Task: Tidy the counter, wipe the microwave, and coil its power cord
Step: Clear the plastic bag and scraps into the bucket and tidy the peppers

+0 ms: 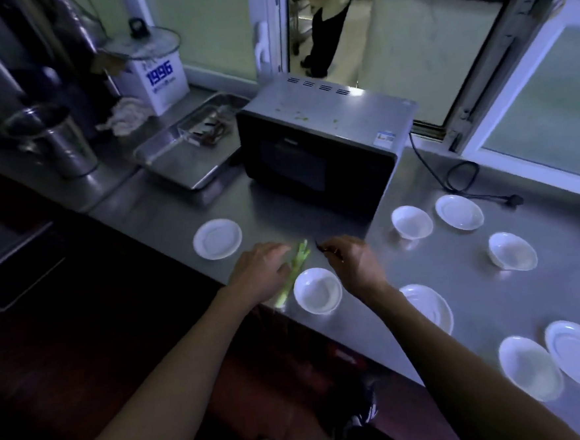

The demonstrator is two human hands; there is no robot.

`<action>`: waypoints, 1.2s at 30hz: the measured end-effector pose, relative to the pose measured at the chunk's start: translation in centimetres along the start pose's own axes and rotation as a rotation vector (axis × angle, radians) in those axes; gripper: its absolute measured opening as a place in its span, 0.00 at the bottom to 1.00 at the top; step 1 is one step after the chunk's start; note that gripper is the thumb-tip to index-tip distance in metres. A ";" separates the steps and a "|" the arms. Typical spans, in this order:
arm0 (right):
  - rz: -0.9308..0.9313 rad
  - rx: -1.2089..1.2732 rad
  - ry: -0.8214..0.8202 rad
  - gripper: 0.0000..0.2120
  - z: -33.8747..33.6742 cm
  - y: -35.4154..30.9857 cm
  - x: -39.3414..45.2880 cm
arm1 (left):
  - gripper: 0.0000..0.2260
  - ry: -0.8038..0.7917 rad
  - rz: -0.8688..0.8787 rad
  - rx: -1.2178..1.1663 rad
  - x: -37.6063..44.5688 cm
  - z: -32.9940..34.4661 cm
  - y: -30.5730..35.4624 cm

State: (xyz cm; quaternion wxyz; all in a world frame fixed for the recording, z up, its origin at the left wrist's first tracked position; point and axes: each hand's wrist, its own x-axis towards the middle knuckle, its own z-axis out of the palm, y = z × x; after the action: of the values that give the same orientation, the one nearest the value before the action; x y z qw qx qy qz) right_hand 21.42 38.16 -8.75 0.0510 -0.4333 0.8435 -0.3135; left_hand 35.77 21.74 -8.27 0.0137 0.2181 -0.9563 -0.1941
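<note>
A silver microwave (330, 127) with a dark door stands on the steel counter (457, 276), green scraps scattered on its top. Its black power cord (460, 177) loops loosely on the counter to the right, plug lying flat. A green vegetable stalk (294, 271) lies near the front edge. My left hand (258, 273) rests on the stalk, fingers curled over it. My right hand (351, 262) hovers just right of it, pinching a small dark scrap. A white bowl (317, 290) sits between my wrists.
Several white bowls and saucers are spread over the counter, one saucer (218, 238) at left. A steel tray (187, 151), a crumpled cloth (127, 116), a white lidded tin (155, 74) and a metal cup (53, 140) stand behind. A person stands beyond the open window.
</note>
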 end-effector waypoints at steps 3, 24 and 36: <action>-0.031 0.026 -0.045 0.09 2.4 -3.8 0.6 | 0.20 0.031 -0.072 -0.010 -2.6 -1.8 -3.5; -0.280 0.051 -0.296 0.10 18.4 -17.6 16.0 | 0.20 0.081 -0.464 -0.016 -4.6 -7.0 -24.5; -0.141 0.106 -0.322 0.09 22.4 -15.0 29.4 | 0.22 -0.025 -0.449 -0.044 8.2 -9.7 -31.9</action>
State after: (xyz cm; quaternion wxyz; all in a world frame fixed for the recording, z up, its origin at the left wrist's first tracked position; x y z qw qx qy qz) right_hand 21.69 -1.56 -12.61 0.1860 -0.5325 0.7744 -0.2868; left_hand 42.53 -11.73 -11.84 -0.0366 0.4228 -0.8794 -0.2159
